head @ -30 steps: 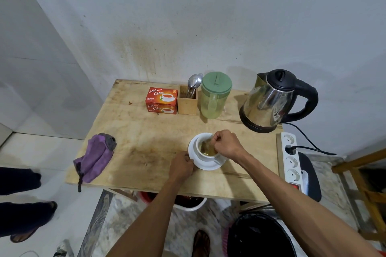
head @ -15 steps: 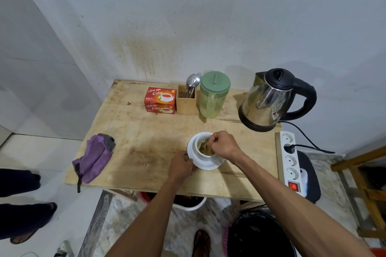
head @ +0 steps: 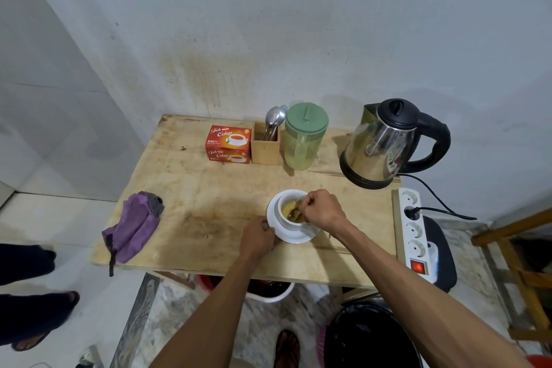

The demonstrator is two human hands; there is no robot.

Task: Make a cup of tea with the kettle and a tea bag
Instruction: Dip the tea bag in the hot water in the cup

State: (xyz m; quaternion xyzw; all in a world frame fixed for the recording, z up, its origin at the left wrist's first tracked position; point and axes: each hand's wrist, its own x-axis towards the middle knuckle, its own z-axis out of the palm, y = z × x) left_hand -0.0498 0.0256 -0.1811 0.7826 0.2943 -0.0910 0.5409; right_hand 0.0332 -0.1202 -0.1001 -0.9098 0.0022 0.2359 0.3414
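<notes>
A white cup (head: 283,202) of pale brown tea stands on a white saucer (head: 294,236) near the table's front middle. My right hand (head: 322,208) is over the cup's right rim, fingers pinched on the tea bag (head: 295,213), which hangs in the liquid. My left hand (head: 257,238) grips the saucer's left edge. The steel kettle (head: 379,146) with black lid and handle sits on its base at the back right.
A red tea box (head: 228,143), a wooden spoon holder (head: 265,143) and a green-lidded jug (head: 302,137) line the back of the wooden table (head: 194,194). A purple cloth (head: 134,225) lies at the left; a power strip (head: 413,230) lies at the right. Someone's feet (head: 30,317) are at the left.
My right hand has shifted slightly over the cup with the tea bag. The left hand stays on the saucer.
</notes>
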